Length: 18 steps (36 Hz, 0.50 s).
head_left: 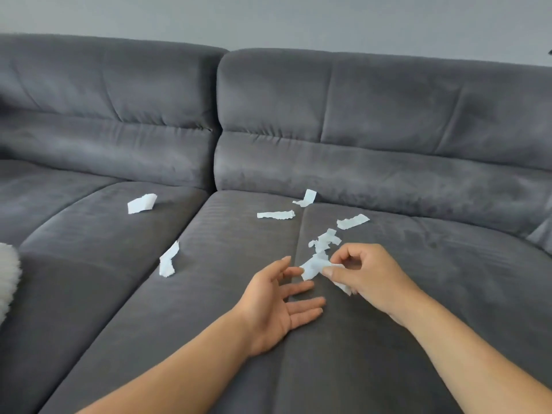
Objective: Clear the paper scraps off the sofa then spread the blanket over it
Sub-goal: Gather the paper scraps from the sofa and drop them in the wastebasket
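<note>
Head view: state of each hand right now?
Left hand: open, palm up, holding nothing.
Right hand: pinching a white paper scrap.

One grey sofa (388,339), with two back cushions (113,94) in view. Six loose paper scraps (275,215) on the seat: one to the left, one beside the seam, four further right. The crumpled one nearest the hands is perhaps more than a single piece. At least one more scrap pinched in the right hand (367,273), exact number hidden by the fingers. Two bare hands, counting the left hand (274,309). One piece of white fluffy fabric (7,279) at the left edge.
</note>
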{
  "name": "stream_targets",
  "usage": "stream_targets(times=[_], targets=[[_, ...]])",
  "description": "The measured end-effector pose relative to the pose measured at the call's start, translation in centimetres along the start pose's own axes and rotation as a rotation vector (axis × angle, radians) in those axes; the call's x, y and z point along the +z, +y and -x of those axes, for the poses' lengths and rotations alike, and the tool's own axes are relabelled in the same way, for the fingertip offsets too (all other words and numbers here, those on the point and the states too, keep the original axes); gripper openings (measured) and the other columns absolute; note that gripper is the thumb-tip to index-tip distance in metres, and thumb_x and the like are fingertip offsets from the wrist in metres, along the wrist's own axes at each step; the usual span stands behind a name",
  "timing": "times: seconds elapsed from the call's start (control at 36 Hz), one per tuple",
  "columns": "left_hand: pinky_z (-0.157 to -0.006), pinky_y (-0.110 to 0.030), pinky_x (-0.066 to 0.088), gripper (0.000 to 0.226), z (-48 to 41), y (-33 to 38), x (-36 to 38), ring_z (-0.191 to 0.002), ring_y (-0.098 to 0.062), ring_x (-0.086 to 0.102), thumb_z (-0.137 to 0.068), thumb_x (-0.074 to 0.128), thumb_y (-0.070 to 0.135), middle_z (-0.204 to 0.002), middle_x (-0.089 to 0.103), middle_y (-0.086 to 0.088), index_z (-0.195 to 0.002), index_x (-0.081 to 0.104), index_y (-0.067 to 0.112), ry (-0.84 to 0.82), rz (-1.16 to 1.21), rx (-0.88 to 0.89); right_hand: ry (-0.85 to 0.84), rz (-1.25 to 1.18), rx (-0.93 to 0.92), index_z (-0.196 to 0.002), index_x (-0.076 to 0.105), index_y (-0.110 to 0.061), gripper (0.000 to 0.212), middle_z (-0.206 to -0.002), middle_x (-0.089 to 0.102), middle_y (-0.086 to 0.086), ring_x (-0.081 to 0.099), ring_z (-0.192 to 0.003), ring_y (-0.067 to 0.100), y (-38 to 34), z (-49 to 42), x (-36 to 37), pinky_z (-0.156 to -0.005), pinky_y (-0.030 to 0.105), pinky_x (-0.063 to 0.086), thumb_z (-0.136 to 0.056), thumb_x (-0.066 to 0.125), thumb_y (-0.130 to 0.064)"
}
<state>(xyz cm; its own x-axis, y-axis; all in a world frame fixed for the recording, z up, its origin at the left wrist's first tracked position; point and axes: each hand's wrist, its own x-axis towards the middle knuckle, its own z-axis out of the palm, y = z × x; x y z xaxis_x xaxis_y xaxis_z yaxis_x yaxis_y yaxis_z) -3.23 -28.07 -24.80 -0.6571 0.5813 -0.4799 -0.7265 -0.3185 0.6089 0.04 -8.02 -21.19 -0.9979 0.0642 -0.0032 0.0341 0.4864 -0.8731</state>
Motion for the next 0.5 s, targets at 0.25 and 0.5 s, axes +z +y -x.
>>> stream_targets(times=[0.25, 0.5], targets=[[-0.067, -0.036, 0.059, 0.046, 0.6, 0.9, -0.1, -0.087, -0.030, 0.071, -0.090, 0.067, 0.049, -0.104, 0.069, -0.013, -0.117, 0.072, 0.011, -0.236, -0.023, -0.101, -0.434, 0.485, -0.130, -0.090, 0.071, -0.029, 0.032, -0.083, 0.072, -0.012, 0.065, -0.072, 0.001, -4.6, -2.3, 2.3, -0.064, 0.021, 0.052, -0.071, 0.082, -0.053], [-0.034, -0.020, 0.040, 0.051, -1.1, 1.3, -1.6, -0.061, -0.023, 0.058, -0.082, 0.071, 0.034, -0.096, 0.064, -0.019, -0.122, 0.062, 0.004, -0.261, 0.133, -0.157, -0.090, 0.420, -0.146, -0.102, 0.066, -0.040, 0.039, -0.091, 0.059, -0.010, 0.053, -0.070, -0.006, 0.9, -5.3, 0.0, -0.064, 0.013, 0.041, -0.072, 0.083, -0.057]])
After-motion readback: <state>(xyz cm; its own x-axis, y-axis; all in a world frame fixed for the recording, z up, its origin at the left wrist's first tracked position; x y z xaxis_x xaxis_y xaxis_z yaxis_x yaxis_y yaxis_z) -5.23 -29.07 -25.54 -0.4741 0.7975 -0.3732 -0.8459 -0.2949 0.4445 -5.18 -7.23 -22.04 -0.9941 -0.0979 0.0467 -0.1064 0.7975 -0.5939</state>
